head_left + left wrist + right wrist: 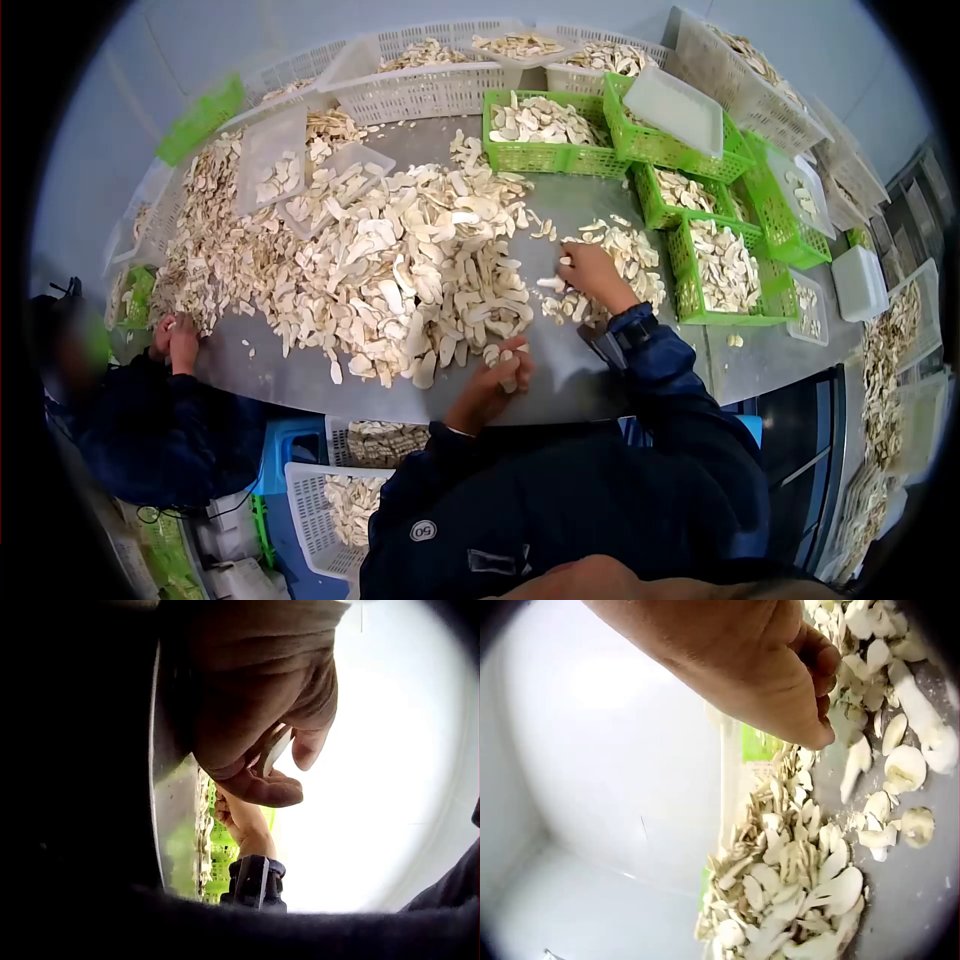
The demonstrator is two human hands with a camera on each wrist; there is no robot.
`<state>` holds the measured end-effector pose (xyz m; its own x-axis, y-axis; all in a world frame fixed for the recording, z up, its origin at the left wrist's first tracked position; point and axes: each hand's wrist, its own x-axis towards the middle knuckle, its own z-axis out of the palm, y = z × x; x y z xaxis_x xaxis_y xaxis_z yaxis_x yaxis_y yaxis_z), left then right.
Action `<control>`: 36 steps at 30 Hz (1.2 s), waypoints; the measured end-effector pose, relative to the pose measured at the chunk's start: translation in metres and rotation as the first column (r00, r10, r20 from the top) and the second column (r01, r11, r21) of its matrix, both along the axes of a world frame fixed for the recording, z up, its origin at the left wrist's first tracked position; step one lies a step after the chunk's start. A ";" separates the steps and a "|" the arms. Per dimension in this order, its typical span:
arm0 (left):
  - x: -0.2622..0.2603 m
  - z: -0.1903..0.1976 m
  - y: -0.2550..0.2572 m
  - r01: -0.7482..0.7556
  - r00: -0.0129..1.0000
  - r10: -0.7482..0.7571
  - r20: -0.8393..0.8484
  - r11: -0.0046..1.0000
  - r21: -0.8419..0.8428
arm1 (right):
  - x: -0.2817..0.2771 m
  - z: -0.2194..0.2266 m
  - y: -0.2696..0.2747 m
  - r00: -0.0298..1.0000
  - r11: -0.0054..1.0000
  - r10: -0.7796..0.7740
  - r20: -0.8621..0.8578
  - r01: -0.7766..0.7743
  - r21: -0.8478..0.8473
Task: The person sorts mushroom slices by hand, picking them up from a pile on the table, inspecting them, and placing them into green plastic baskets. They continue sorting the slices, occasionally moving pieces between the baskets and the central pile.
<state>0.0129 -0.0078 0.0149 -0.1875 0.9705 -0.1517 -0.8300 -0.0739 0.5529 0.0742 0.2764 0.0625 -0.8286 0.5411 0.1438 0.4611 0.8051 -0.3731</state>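
1. grips a few pale, mushroom-like slices (508, 375) in left hand (488, 388), with fingers curled round them, near the front edge of the grey table (575, 190). in left wrist view: one slice between thumb and bent fingers.
2. holds right hand (592, 272) low at the left side of a small pile (640, 262), with fingers bent downward. cannot tell whether pinching anything: fingertips partly hidden in head and right wrist views. loose slices just beside the fingertips.
3. left of the small pile, over much of the table: a large pile (400, 260) of the same slices, overlapping and lying at all angles, just beyond the left hand.
4. on right wrist: a dark device (253, 881).
5. right of the small pile: a green basket (728, 316) with slices inside. farther back: another green basket (550, 158), also with slices, and a white tray (675, 110) tilted on top of a neighbouring one.
6. along the back: white perforated crates (430, 95) bearing slices.
7. at far left: a second person's hands (178, 342), close together at the large pile's edge. cannot tell whether grasping anything.
8. below the table: a white crate (308, 508) with slices inside.
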 end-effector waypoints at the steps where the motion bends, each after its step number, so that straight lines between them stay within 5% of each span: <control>1: 0.000 -0.002 0.000 -0.002 1.000 0.002 -0.015 1.000 -0.004 | 0.010 0.002 0.001 0.999 0.992 0.011 -0.045 -0.017 -0.126; 4: 0.000 -0.006 0.001 0.019 0.999 -0.019 0.029 1.000 0.018 | 0.031 0.017 0.000 0.990 0.888 -0.058 -0.131 -0.009 -0.459; 7: -0.001 -0.007 0.003 0.036 0.999 -0.037 0.028 0.998 0.050 | 0.034 0.015 -0.008 0.993 0.951 0.024 -0.118 -0.058 -0.303; 12: -0.003 0.002 0.003 0.029 0.999 -0.030 0.017 0.997 0.073 | 0.023 0.006 -0.022 0.951 0.970 0.215 0.222 -0.180 -0.165; 16: 0.001 0.004 0.002 -0.016 1.000 0.014 0.024 0.996 0.091 | 0.028 0.003 -0.014 0.940 0.911 0.335 0.071 -0.303 -0.280; 19: 0.003 -0.005 0.003 -0.036 0.999 0.035 0.035 0.998 0.053 | 0.053 0.021 -0.001 0.944 0.871 0.108 -0.313 -0.242 -0.428; 21: 0.002 -0.008 0.003 -0.016 0.999 0.012 0.051 0.998 0.067 | 0.074 0.037 0.004 0.775 0.682 -0.401 -0.488 -0.102 -0.724; 23: 0.001 -0.010 0.004 -0.004 0.998 -0.001 0.070 0.998 0.061 | 0.083 0.038 0.004 0.185 0.580 -0.700 -0.690 -0.416 -0.700; 25: -0.001 -0.011 0.004 0.001 0.996 -0.003 0.085 1.000 0.027 | 0.076 0.022 0.003 0.406 0.605 -0.669 -0.623 -0.191 -0.773; 27: -0.002 -0.013 0.005 0.014 0.997 -0.018 0.071 0.999 0.050 | 0.058 0.015 -0.010 0.714 0.563 -0.536 -0.449 -0.094 -0.821; 29: -0.001 -0.010 0.003 0.009 0.998 -0.013 0.065 0.998 0.064 | 0.031 0.004 -0.016 0.893 0.532 -0.309 -0.326 -0.122 -0.838; 31: 0.000 -0.003 0.003 -0.010 0.998 0.004 0.067 0.997 0.077 | 0.002 -0.004 -0.027 0.971 0.699 -0.054 -0.231 -0.129 -0.704; 33: 0.000 0.000 0.002 -0.018 0.999 0.017 0.051 0.999 0.037 | -0.025 -0.025 -0.031 0.930 0.927 0.219 -0.296 -0.293 -0.235; 34: 0.000 0.001 0.001 -0.022 0.999 0.021 0.044 1.000 0.016 | -0.034 -0.027 -0.034 0.896 0.934 0.351 -0.273 -0.356 0.033; 36: -0.001 0.000 0.000 -0.013 0.999 0.012 0.042 0.999 0.029 | -0.042 -0.027 -0.039 0.932 0.933 0.342 -0.122 -0.352 -0.070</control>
<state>0.0122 -0.0073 0.0153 -0.1937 0.9722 -0.1315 -0.8515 -0.1000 0.5148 0.0325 0.2377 0.0359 -0.9495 0.2373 0.2054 0.1129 0.8689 -0.4819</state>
